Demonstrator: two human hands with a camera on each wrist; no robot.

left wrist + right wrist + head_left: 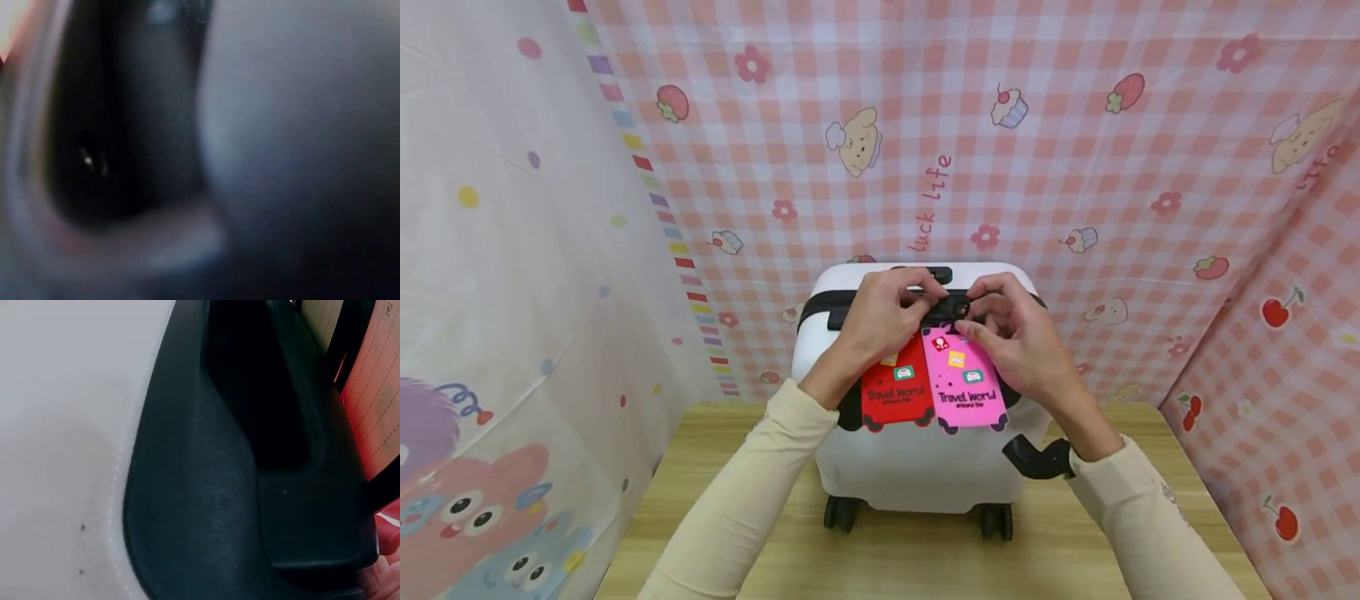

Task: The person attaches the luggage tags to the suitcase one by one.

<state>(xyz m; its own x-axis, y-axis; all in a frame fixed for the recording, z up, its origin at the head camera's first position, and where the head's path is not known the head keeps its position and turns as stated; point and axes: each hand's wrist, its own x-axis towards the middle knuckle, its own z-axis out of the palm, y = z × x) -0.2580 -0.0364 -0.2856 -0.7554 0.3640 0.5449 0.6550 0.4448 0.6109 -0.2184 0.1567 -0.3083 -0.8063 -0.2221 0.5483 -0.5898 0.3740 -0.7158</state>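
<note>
A white suitcase [917,475] stands upright, with a black handle [842,320] across its upper front. A red luggage tag [897,402] and a pink luggage tag [966,396] hang side by side below the handle. My left hand [883,312] is at the handle above the red tag, thumb and forefinger pinching the black strap by the pink tag's top. On the other side, my right hand [1022,337] pinches the black strap loop [959,310] of the pink tag. In the right wrist view, fingertips [389,550] show beside a tag's lined back [375,409].
The suitcase rests on a wooden tabletop [910,558] on black wheels [996,521]. A pink checked curtain [1022,167] hangs close behind, with a white printed one [535,275] at the left. A black wrist mount [1037,458] juts from the right sleeve. The left wrist view is badly blurred.
</note>
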